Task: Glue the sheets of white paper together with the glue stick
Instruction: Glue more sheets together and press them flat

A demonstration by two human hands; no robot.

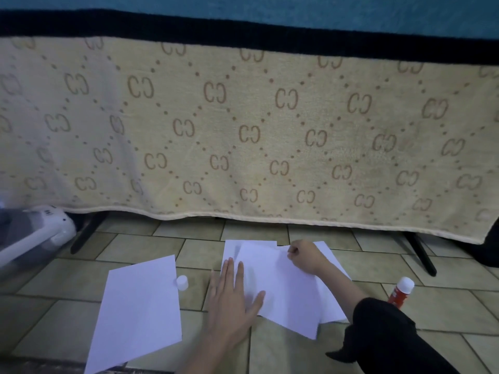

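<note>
White sheets of paper [283, 287] lie overlapped on the tiled floor [445, 306] at our six o'clock. Our left hand [232, 300] presses flat on their left edge, fingers straight and spread. Our right hand [303, 256] rests on the top sheet toward one o'clock, fingers curled in a fist; whether they pinch the paper we cannot tell. The red glue stick [400, 292] lies at four o'clock, its white cap [182, 282] at eight o'clock touching a separate sheet [140, 314]. A beige blanket [243, 130] hangs at twelve.
</note>
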